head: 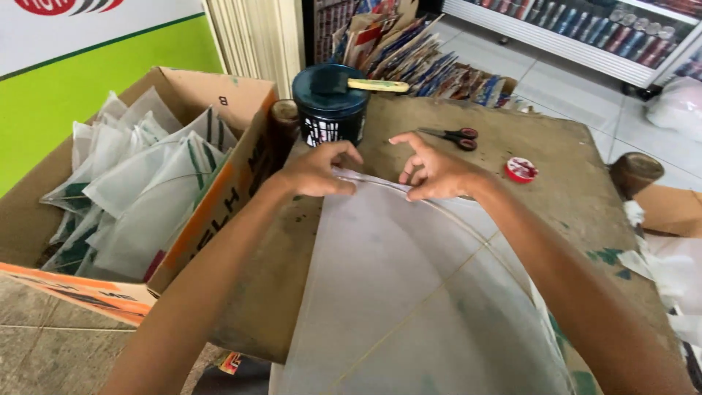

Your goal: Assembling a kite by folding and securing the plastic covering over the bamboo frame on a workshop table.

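Item one: our left hand (316, 172), fingers curled and pressed down on the top edge of a pale translucent kite sheet (409, 292), thumb and forefinger pinching the folded rim.

Item two: our right hand (436, 172), just beside the left and not touching it, fingertips (404, 175) bent onto the same folded edge, the forefinger raised a little.

Item three: the kite sheet itself, lying flat under both hands and spreading back toward us between our forearms, with thin crossed sticks (439, 281) showing through it. It rests on a worn brown board table (570, 183).

Item four: beyond the left hand, a dark round pot (330, 106) with a yellow-handled brush (376, 85) laid across its lid.

Item five: beyond the right hand, red-handled scissors (453, 135); further out to that hand's right, a small red and white tape roll (521, 170).

Item six: well out to the left of the left hand, an open cardboard box (219, 183) stacked with folded pale kites (139, 190) bearing dark stripes.

Item seven: at the right edge, past our right forearm, loose white paper scraps (669, 271).
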